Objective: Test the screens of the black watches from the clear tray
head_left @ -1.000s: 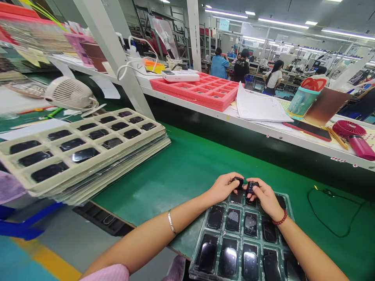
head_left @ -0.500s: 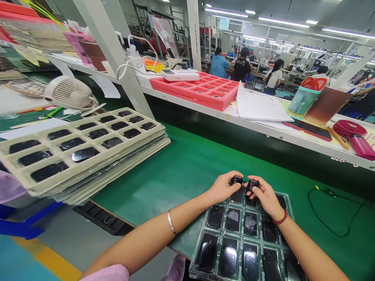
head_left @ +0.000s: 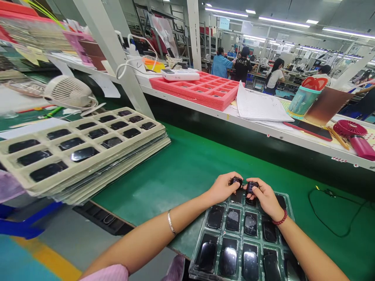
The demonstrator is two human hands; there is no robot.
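Observation:
My left hand [head_left: 225, 186] holds a small black device [head_left: 236, 181] between thumb and fingers, its lit screen partly under the thumb. My right hand [head_left: 263, 194] grips a similar black device [head_left: 252, 187] with light text on its screen. Both hands are above the far edge of a clear plastic tray [head_left: 224, 233], with a narrow gap between the two devices. Rows of dark, rounded rectangular pieces lie in the tray's compartments. The right forearm covers part of the tray's right side.
A tall stack of cream trays [head_left: 88, 168] with dark pieces stands on the green table [head_left: 187, 156] at left. Behind runs a white shelf [head_left: 258, 130] carrying a red foam tray [head_left: 202, 91], papers and a phone. A black cable [head_left: 331, 234] lies at right.
My left thumb has shifted slightly over the screen of its device. The right hand has hardly moved. Some people in the background have changed posture a little.

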